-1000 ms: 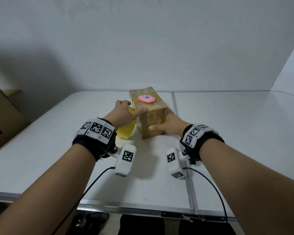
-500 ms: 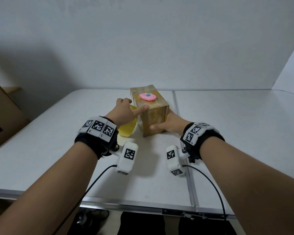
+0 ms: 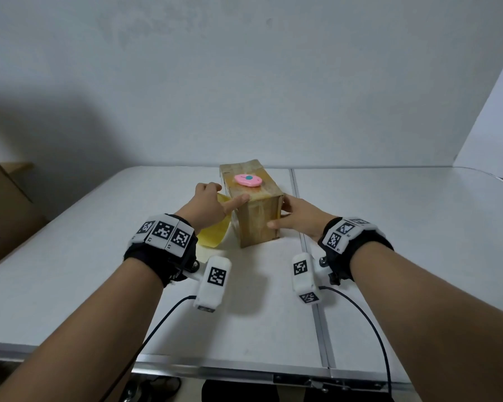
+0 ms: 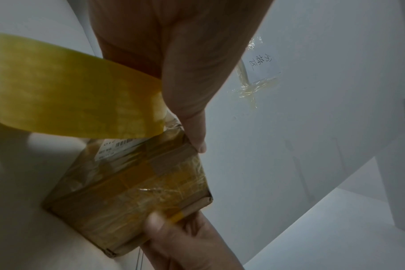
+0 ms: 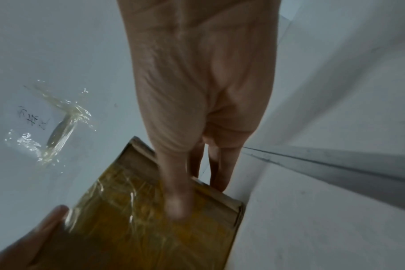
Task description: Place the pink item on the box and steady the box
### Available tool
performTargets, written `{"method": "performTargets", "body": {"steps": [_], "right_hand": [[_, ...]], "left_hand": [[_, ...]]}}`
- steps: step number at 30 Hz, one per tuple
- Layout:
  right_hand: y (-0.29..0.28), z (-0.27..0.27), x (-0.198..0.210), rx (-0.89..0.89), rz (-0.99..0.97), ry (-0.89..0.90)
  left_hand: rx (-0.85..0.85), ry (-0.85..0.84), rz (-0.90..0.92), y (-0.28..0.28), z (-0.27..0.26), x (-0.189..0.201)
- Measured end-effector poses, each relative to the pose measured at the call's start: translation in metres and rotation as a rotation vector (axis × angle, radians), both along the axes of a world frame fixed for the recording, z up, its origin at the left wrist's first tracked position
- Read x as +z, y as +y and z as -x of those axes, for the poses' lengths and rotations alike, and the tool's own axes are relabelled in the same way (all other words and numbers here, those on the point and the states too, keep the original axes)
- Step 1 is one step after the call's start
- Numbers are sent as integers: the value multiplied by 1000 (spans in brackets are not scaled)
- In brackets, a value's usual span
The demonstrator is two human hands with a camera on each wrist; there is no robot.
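Two hands steady a tall brown cardboard box [image 3: 256, 219] wrapped in glossy crinkled yellow tape, upright on the matte white desk [image 3: 99, 256]. Left hand [image 3: 206, 207] grips a translucent yellow tape strip [image 3: 212, 235], thumb pressing the box's top edge; right hand [image 3: 299, 217] clasps its right side. Smooth pink oval plastic cutter [image 3: 248, 180] lies on top.

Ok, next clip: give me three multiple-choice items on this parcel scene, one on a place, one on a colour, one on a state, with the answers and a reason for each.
1. Where does the pink cutter lie?
A. on top of the cardboard box
B. on the table right of the box
C. in the right hand

2. What colour is the loose strip of tape beside the box?
A. blue
B. yellow
C. black

3. How does the left hand meet the box?
A. palm flat on the top
B. not touching it
C. thumb tip on the near top edge

Answers:
1. A, the head view shows it resting on the top face.
2. B, the left wrist view shows a yellow band.
3. C, the thumb presses the edge while the other fingers curl behind at the tape.
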State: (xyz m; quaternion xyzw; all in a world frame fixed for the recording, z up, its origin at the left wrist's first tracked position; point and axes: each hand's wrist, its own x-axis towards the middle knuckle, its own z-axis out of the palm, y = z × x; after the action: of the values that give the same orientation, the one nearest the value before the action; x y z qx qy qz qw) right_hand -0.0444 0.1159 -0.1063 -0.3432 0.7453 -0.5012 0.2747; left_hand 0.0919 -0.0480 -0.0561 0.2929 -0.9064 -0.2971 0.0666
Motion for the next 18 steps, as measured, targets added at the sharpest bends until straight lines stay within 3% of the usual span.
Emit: {"method": "performTargets", "body": {"steps": [7,10,14,18], "right_hand": [[-1,-7,2,-49,-106,53],[0,-10,8,-31,-157,82],[2,-13,15,-29,-203,100],[0,-14,23,-10,-251,117]], "left_hand": [[16,24,-32,-3,-1,2],[104,179,-152,-14,-8,5],[248,435,-477,-31,-24,4],[272,520,-428,-41,-39,8]]}}
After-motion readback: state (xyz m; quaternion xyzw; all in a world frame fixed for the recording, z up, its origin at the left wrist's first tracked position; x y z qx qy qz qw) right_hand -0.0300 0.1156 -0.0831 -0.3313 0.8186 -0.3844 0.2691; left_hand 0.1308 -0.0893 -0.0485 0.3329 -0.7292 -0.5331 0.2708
